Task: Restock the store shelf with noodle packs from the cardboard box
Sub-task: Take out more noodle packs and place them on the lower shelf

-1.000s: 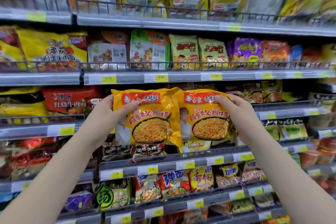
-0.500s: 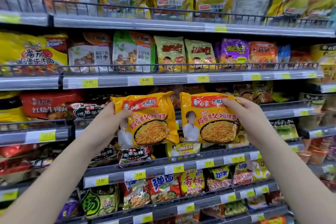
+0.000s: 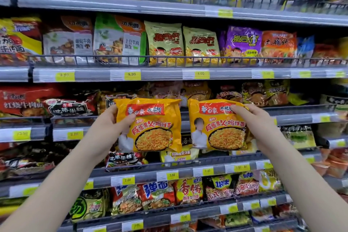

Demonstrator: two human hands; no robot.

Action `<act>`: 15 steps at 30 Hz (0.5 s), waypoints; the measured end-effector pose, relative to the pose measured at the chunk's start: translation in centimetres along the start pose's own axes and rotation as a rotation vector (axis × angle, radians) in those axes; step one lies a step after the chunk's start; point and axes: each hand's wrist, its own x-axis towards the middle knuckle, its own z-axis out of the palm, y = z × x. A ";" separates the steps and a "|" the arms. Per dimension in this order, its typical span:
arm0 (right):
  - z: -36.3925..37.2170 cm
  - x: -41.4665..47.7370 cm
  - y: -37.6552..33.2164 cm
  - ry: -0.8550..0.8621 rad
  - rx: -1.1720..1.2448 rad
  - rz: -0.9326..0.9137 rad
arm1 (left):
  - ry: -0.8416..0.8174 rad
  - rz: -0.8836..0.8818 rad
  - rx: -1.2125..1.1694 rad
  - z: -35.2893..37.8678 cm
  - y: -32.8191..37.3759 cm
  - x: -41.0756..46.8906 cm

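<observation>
Two yellow noodle packs are up in front of the store shelf [image 3: 143, 170], one in each of your hands, label out, near frame centre. Left to right:

- 9 o'clock edge: a red pack [image 3: 24, 100] lies on the mid tier, with a black pack [image 3: 69, 108] just beside it at its 3 o'clock.
- 10 o'clock, one tier up: two rice-meal packs [image 3: 67, 41] stand side by side behind the wire rail.
- Your left grip [image 3: 113, 124] is clamped on the left noodle pack [image 3: 156, 133]. Your thumb lies over the front at the pack's 9 o'clock edge and your fingers are hidden behind it. The pack is roughly upright.
- The two packs are just beside each other with a narrow gap between them, not touching.
- 12 o'clock, tier above: two pale green packs [image 3: 163, 43] stand upright next to each other.
- 6 o'clock, below the held pair: a pale yellow pack [image 3: 178, 156] stands on the next tier down.
- Your right grip [image 3: 252, 118] is clamped on the right noodle pack [image 3: 220, 130]. Your thumb crosses the red banner at the pack's 1 o'clock corner and your fingers are behind it. This pack is upright too.
- 1 o'clock: a purple pack [image 3: 243, 41], with an orange pack [image 3: 278, 47] touching it at its 3 o'clock.
- Yellow price tags [image 3: 131, 75] run along every shelf rail.

Both held packs sit level with the mid tier. You can't tell from this view whether they touch the stock behind them.
</observation>
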 end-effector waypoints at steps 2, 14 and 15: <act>0.1 0.8 0.5 -0.014 -0.004 0.006 | 0.013 -0.002 -0.002 0.5 -0.4 0.3; 1.0 6.7 0.2 -0.017 -0.027 0.016 | -0.056 -0.016 -0.032 1.7 -1.4 5.1; 0.9 7.3 0.3 -0.016 -0.026 0.014 | -0.061 -0.019 -0.023 2.0 -1.3 5.5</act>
